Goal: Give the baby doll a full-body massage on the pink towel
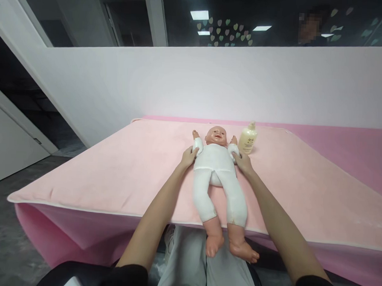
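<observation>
A baby doll (pixel 214 159) with a white cloth body lies on its back on a pink padded mat (pixel 128 165). Its head points to the far wall, and its bare feet hang past the mat's near edge. My left hand (pixel 189 156) is closed around the doll's upper arm on the left side of the view. On the other side, my right hand (pixel 243 162) grips the doll's other arm, thumb on top. Part of the fingers of both hands is hidden. A pale yellow pump bottle (pixel 247 138) stands upright just beyond my right hand.
A white wall (pixel 194 83) with dark glass above closes off the far side. Pink cloth (pixel 77 231) drapes below the mat's front edge. My legs (pixel 200 263) are under that edge. In the glass, a person (pixel 309 27) shows at upper right.
</observation>
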`<state>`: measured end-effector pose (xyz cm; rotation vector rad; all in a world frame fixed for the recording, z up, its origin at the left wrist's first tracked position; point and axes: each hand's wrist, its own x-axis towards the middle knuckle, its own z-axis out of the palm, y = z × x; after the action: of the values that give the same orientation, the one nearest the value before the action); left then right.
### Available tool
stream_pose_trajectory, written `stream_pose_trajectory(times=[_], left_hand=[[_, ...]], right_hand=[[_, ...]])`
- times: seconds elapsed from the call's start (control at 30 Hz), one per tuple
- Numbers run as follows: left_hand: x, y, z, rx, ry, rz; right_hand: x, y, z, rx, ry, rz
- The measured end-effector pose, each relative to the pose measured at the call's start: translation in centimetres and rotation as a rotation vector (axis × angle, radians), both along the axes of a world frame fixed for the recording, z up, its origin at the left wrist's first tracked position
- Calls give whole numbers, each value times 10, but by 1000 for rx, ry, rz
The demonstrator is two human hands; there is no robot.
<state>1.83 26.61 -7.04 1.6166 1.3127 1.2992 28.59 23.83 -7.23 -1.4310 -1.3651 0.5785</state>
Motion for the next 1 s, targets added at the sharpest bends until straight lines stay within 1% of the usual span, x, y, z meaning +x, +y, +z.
stream_pose_trajectory(times=[0.07, 0.1, 0.17, 0.23, 0.37, 0.43, 0.57, 0.63, 0.8, 0.87, 0.93, 1.0], left_hand=[[-6, 0, 0, -41, -185, -154], [-8, -1, 0, -55, -264, -208], [-10, -2, 2, -54, -357, -257], [-11, -3, 3, -57, -392, -254], [-11, -3, 3, -155, -470, -202], [-11, -4, 4, -180, -503, -186], [-10, -9, 8, -206, -539, -168], [-7, -13, 12, -213, -566, -175], [0, -21, 19, -203, -588, -195], [1, -19, 17, -160, -571, -205], [1, -14, 12, -117, -559, -210], [-1, -8, 5, -90, -520, -187]], right_hand=[[9, -5, 3, -41, 207, 162], [13, -8, 6, -70, 300, 223], [17, -11, 9, -126, 421, 285], [19, -12, 12, -152, 473, 289], [19, -11, 11, -151, 476, 253], [19, -10, 9, -143, 478, 233], [19, -12, 8, -124, 478, 221], [19, -14, 9, -139, 474, 219], [16, -15, 13, -119, 472, 277], [14, -14, 14, -124, 486, 256], [12, -13, 13, -123, 479, 239], [10, -11, 12, -84, 395, 237]])
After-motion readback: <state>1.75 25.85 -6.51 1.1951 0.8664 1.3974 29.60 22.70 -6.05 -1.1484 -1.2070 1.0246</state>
